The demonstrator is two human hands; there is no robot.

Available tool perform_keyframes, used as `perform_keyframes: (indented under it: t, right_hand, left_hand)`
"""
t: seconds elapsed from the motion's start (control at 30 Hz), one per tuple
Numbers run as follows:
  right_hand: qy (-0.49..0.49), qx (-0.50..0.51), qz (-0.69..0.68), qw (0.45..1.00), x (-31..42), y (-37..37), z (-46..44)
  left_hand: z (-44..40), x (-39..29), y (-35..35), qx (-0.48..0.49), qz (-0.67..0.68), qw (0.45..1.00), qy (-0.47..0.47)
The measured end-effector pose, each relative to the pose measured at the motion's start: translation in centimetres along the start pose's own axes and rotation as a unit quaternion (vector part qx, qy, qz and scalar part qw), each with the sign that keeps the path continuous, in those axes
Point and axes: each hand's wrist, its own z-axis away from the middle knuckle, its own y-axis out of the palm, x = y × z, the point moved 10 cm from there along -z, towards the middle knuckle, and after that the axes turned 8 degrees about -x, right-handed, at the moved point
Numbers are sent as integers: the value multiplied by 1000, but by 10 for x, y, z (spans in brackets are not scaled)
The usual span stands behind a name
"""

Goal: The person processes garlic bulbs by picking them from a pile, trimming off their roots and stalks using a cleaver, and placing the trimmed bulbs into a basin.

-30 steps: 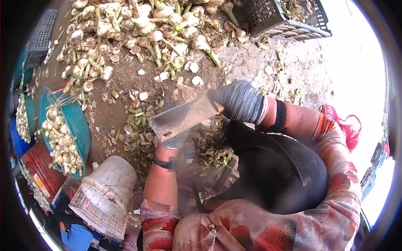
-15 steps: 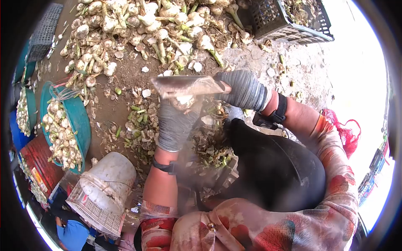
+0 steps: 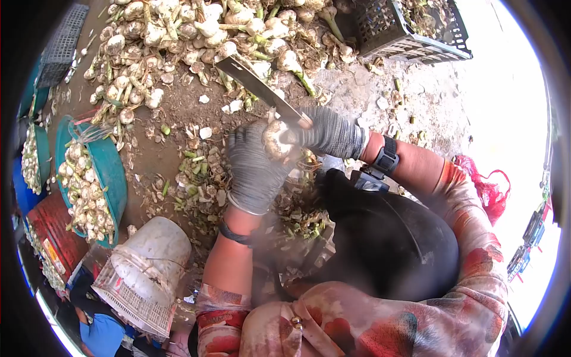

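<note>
Grey knitted gloves cover both of my hands. A whitish garlic bulb (image 3: 277, 141) sits in the fingers of my left hand (image 3: 256, 163), which is closed around its side. My right hand (image 3: 331, 132) grips the handle of a knife (image 3: 262, 88), with its fingers against the bulb's right side. The long blade points up and left, above the bulb. Beneath my hands lie cut green stems and peelings (image 3: 202, 172) on the ground. Glove and bulb hide part of the knife handle.
A large heap of garlic (image 3: 196, 35) lies ahead. At the upper right stands a dark plastic crate (image 3: 416, 44). To the left are a teal tub (image 3: 113, 172) of bulbs and a white bucket (image 3: 157, 256). A person in blue (image 3: 102, 333) is at the lower left.
The knife has swung from lying flat across the bulb to pointing up and left. My right hand has shifted slightly left, and the bulb has moved right and shows more fully.
</note>
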Motion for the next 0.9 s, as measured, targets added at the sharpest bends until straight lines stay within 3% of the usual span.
perform_keyframes:
  t: [0.03, 0.1, 0.13, 0.17, 0.2, 0.23, 0.27, 0.3, 0.33, 0.4, 0.47, 0.5, 0.53, 0.57, 0.6, 0.63, 0.67, 0.7, 0.73, 0.77, 0.83, 0.9]
  right_hand:
    - [-29, 7, 6, 1000, 4, 3, -5]
    - [-64, 19, 12, 998, 5, 8, -10]
    - [-88, -1, 26, 996, 6, 4, -10]
    - [-111, -20, 39, 993, 6, 1, -9]
    - [-121, 16, 59, 991, 10, 10, -8]
    - [-122, 20, 58, 991, 13, 12, -6]
    - [-93, 43, 86, 991, 11, 17, -5]
    - [-64, 65, 116, 989, 6, 18, -4]
    - [-136, 55, 170, 975, 18, 12, -3]
    - [-134, 56, 244, 959, 34, -3, 3]
    - [-173, 42, 328, 928, 38, -14, 8]
    - [-166, 36, 330, 928, 25, -22, 4]
    - [-59, 68, 362, 928, -12, -33, -1]
    - [50, 95, 391, 914, -49, -47, 3]
    - [68, 42, 398, 914, -79, -68, 7]
    - [84, -8, 403, 911, -101, -92, 13]
    - [112, -75, 391, 910, -95, -115, 24]
    - [137, -119, 384, 906, -96, -132, 29]
    - [97, -179, 395, 896, -87, -147, 29]
    - [54, -238, 405, 881, -78, -160, 24]
    - [-42, -316, 391, 863, -68, -176, 1]
    - [-107, -305, 406, 855, -73, -177, -39]
  left_hand:
    - [-2, -29, -9, -51, -177, 974, 129]
    - [7, -2, -14, -78, -71, 993, 48]
    - [12, 40, -6, -73, 217, 960, -158]
    - [24, 53, 12, -37, 430, 865, -254]
    - [37, 59, 27, -38, 600, 713, -361]
    - [37, 63, 29, -41, 599, 713, -362]
    - [27, 60, 29, -3, 471, 837, -280]
    - [25, 60, 27, 6, 421, 866, -270]
    - [23, 59, 26, 15, 370, 892, -259]
    - [20, 60, 17, 33, 198, 955, -218]
    - [20, 63, 10, 51, 80, 979, -181]
    - [21, 69, 3, 24, 107, 974, -197]
    - [19, 74, -5, 0, 138, 968, -208]
    - [24, 83, -22, 7, 62, 976, -207]
    - [17, 74, -50, -36, 86, 976, -197]
    - [25, 111, -86, -120, 164, 951, -233]
    - [14, 102, -145, -161, 54, 957, -235]
    - [19, 141, -212, -241, 115, 917, -298]
    - [27, 178, -278, -331, 178, 861, -343]
    - [39, 165, -328, -494, 219, 773, -333]
    - [60, 173, -374, -553, 366, 665, -344]
    - [80, 202, -397, -523, 387, 672, -354]
